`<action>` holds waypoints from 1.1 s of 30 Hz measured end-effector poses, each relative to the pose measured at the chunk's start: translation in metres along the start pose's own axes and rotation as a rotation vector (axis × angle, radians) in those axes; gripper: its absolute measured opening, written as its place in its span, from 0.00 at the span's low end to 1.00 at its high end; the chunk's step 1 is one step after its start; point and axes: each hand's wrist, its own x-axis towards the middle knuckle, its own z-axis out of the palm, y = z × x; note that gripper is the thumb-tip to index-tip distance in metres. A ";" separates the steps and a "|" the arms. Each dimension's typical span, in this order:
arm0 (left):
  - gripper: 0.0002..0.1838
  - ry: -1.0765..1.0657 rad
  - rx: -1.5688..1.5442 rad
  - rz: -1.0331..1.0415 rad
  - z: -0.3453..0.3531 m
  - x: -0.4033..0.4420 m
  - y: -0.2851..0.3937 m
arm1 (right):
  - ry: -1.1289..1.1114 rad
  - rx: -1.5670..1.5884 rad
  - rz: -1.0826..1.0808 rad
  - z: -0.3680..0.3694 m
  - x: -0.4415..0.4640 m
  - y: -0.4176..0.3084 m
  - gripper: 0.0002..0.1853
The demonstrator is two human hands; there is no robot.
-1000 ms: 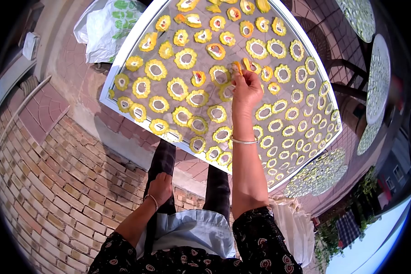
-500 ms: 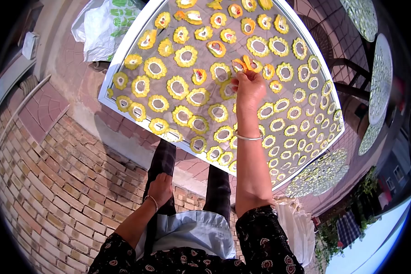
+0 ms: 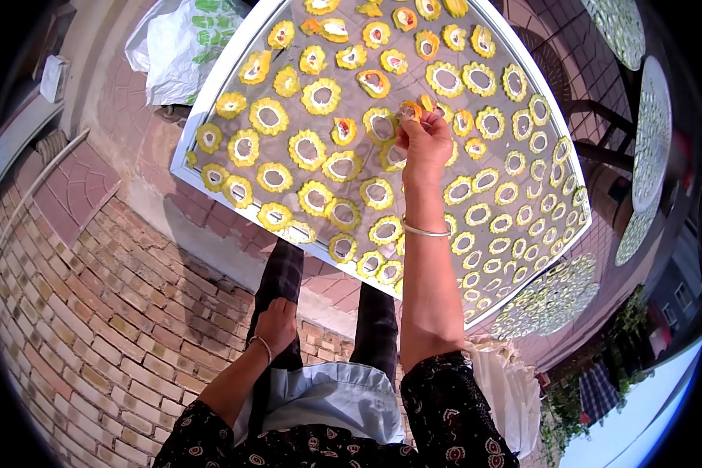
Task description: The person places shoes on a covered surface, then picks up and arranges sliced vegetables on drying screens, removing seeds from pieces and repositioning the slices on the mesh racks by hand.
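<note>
My right hand (image 3: 429, 144) reaches over a mesh drying screen (image 3: 181, 152) and pinches an orange, ripe bitter melon slice (image 3: 411, 111) between thumb and fingers. Another yellow-orange bit (image 3: 427, 102) shows just behind the fingertips. Around the hand lie many scalloped yellow-green bitter melon slices (image 3: 320, 96), mostly hollow rings. Some toward the far side, like this slice (image 3: 374, 83), are orange with reddish middles. My left hand (image 3: 277, 324) is closed in a loose fist against my dark trouser leg, away from the screen. Whatever it may hold is hidden.
A white plastic bag (image 3: 171, 54) with green print stands beyond the screen's left edge. More slice-covered trays (image 3: 654, 132) stand at the right, and another (image 3: 550, 296) lies low behind the screen. Brick paving (image 3: 109, 335) lies at the left.
My right hand has lifted the orange bitter melon slice slightly from the mesh, turning it in the fingertips. My left hand stays by the leg. The whole view has shifted a little.
</note>
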 end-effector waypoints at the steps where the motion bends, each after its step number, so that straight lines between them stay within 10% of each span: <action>1: 0.09 -0.004 0.003 -0.002 0.001 0.000 0.000 | -0.064 0.024 0.015 -0.002 -0.002 -0.002 0.04; 22: 0.09 -0.011 0.041 -0.013 0.008 -0.004 0.000 | 0.037 -0.902 -0.909 -0.026 -0.003 0.004 0.09; 25: 0.08 -0.016 0.035 -0.012 0.006 -0.003 0.000 | -0.068 -0.824 -0.541 -0.023 -0.005 0.015 0.06; 33: 0.09 -0.055 0.038 -0.036 0.008 -0.003 0.000 | -0.011 -1.066 -0.669 -0.039 -0.002 0.021 0.08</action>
